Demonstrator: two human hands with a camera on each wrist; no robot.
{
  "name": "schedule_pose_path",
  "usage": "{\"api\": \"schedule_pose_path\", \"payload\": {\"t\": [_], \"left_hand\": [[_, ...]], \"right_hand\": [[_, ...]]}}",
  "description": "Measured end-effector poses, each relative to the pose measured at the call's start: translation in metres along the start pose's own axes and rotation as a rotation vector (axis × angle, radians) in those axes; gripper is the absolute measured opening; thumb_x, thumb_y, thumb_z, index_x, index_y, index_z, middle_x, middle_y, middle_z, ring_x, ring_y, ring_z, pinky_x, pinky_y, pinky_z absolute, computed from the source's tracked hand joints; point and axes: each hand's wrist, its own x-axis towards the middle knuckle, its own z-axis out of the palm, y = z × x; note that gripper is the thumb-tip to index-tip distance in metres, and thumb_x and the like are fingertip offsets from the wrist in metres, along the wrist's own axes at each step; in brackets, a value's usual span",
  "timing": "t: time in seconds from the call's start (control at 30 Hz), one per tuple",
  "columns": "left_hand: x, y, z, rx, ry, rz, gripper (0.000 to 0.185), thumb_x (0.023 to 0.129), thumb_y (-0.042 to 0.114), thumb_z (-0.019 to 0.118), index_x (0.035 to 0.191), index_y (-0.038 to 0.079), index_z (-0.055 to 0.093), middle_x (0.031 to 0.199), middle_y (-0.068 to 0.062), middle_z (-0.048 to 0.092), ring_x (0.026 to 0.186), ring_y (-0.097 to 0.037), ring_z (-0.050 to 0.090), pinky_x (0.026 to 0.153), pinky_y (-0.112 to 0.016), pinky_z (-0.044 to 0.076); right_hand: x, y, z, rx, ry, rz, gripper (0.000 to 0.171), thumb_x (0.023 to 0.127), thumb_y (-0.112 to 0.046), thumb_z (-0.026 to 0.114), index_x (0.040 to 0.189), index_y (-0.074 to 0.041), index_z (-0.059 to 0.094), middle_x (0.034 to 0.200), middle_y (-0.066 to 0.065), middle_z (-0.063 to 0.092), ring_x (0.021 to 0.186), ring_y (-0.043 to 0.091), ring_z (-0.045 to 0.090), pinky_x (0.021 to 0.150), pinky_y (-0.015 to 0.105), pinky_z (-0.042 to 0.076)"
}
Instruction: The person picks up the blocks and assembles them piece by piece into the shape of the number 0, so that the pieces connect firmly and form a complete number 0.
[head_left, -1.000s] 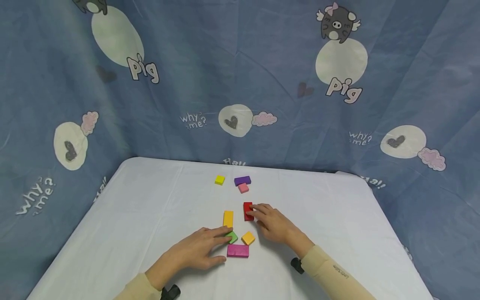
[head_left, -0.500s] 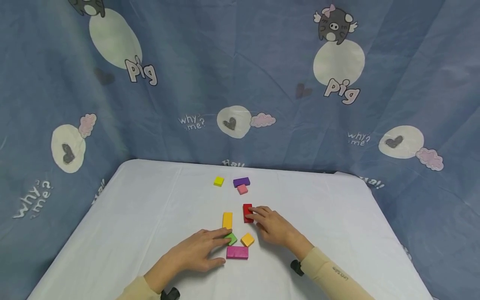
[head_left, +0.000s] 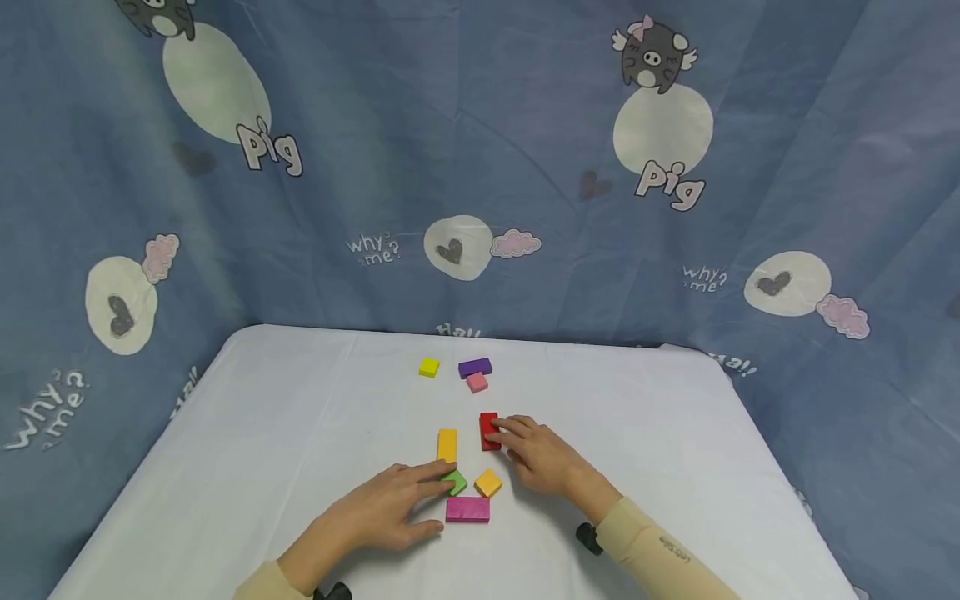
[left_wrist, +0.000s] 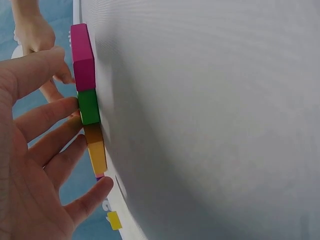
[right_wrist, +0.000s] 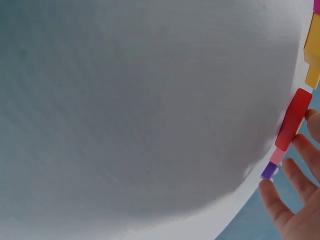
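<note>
My left hand lies low over the table with fingers spread, its fingertips on the small green block. Beyond the green one lies a long yellow-orange block; a magenta block sits on the near side, close to the left thumb. In the left wrist view these blocks line up past the fingertips, the green block in the middle. My right hand reaches in from the right, its relaxed fingertips on the upright-lying red block. A small orange block is between the hands.
Farther back on the white table are a small yellow block, a purple block and a pink block right against it. A blue printed curtain hangs behind the table's far edge.
The whole head view has shifted slightly, so everything sits a little farther left and lower. Both hands keep their places on the same blocks.
</note>
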Motion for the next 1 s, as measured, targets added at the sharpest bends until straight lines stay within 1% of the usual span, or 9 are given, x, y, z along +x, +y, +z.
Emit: {"api": "schedule_pose_path", "payload": {"t": [0.33, 0.43, 0.53, 0.7, 1.0], "left_hand": [[0.0006, 0.0, 0.0026, -0.018, 0.004, 0.017, 0.055, 0.092, 0.05, 0.06, 0.137, 0.019, 0.059, 0.15, 0.003, 0.043, 0.136, -0.016, 0.04, 0.101, -0.045, 0.042], [0.0018, -0.0005, 0.003, -0.008, 0.011, 0.024, 0.055, 0.092, 0.05, 0.061, 0.137, 0.019, 0.059, 0.15, 0.003, 0.043, 0.135, -0.016, 0.041, 0.101, -0.045, 0.043], [0.0021, -0.0012, 0.0032, -0.006, 0.011, 0.02, 0.055, 0.091, 0.05, 0.061, 0.137, 0.019, 0.059, 0.15, 0.003, 0.043, 0.135, -0.016, 0.041, 0.101, -0.044, 0.043], [0.0009, -0.0016, 0.0032, -0.018, -0.009, 0.014, 0.055, 0.092, 0.05, 0.06, 0.137, 0.019, 0.059, 0.15, 0.003, 0.043, 0.136, -0.015, 0.04, 0.101, -0.044, 0.042], [-0.0009, -0.0017, -0.0005, -0.009, -0.005, 0.003, 0.056, 0.092, 0.05, 0.06, 0.138, 0.019, 0.059, 0.15, 0.004, 0.043, 0.136, -0.015, 0.04, 0.102, -0.044, 0.042]], "right_hand": [[-0.003, -0.0003, 0.0005, -0.01, -0.016, 0.021, 0.046, 0.097, -0.017, 0.057, 0.142, -0.019, 0.052, 0.148, 0.004, 0.045, 0.133, 0.025, 0.041, 0.106, 0.046, 0.039], [-0.0036, -0.0001, -0.0007, 0.001, -0.004, 0.021, 0.045, 0.096, -0.017, 0.058, 0.141, -0.019, 0.054, 0.146, 0.004, 0.046, 0.132, 0.025, 0.041, 0.105, 0.047, 0.04], [-0.0041, -0.0004, -0.0007, 0.013, -0.006, 0.025, 0.047, 0.096, -0.017, 0.059, 0.142, -0.02, 0.053, 0.147, 0.004, 0.046, 0.133, 0.025, 0.04, 0.105, 0.047, 0.04], [-0.005, -0.0017, 0.0018, 0.011, -0.033, 0.03, 0.048, 0.096, -0.019, 0.058, 0.144, -0.022, 0.051, 0.148, 0.002, 0.044, 0.134, 0.024, 0.04, 0.106, 0.046, 0.039], [-0.0024, -0.0046, 0.0003, -0.003, -0.014, 0.014, 0.049, 0.096, -0.018, 0.058, 0.144, -0.019, 0.05, 0.147, 0.004, 0.045, 0.133, 0.025, 0.041, 0.105, 0.047, 0.04]]}}
